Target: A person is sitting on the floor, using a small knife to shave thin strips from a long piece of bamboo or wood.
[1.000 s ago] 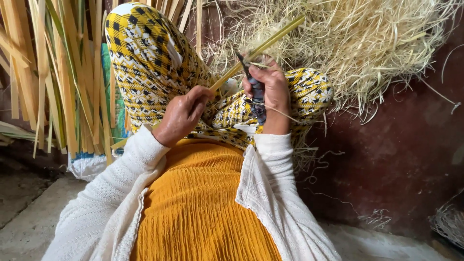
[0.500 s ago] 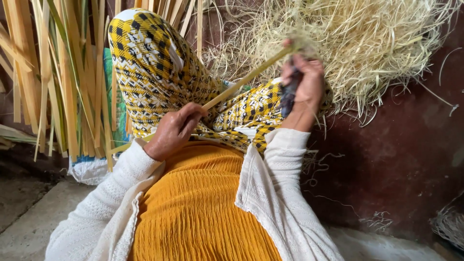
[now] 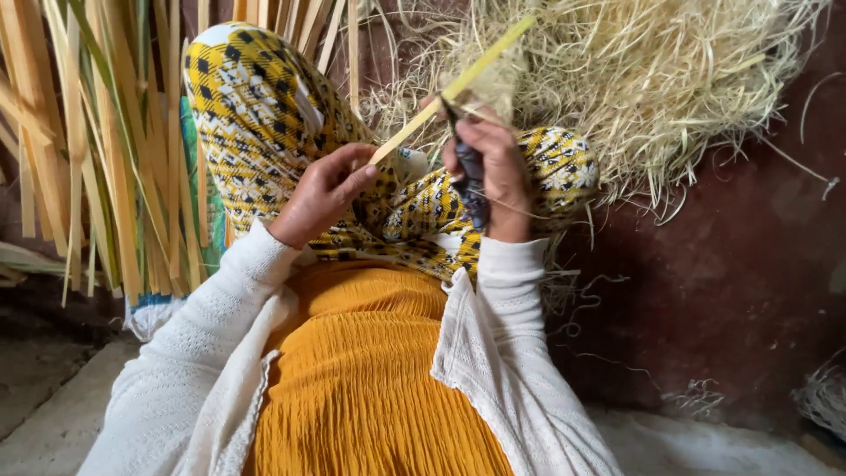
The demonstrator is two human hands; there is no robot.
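Observation:
My left hand [image 3: 322,191] pinches the near end of a long yellow-green cane strip [image 3: 458,84] that slants up to the right. My right hand [image 3: 492,172] grips a dark-handled knife [image 3: 469,176], its blade set against the strip just above the hand. Both hands work over my raised knees, which are covered by a yellow, black and white checked cloth [image 3: 264,115]. I wear a white knitted cardigan and a mustard-yellow dress.
A bundle of long split cane strips [image 3: 97,150] leans at the left. A big heap of pale thin shavings [image 3: 652,79] lies at the upper right against a dark reddish wall [image 3: 740,291]. Concrete floor [image 3: 44,397] shows at the lower left.
My right hand drew the knife up along the strip, then came back down nearer my left hand. The strip's far end now points higher.

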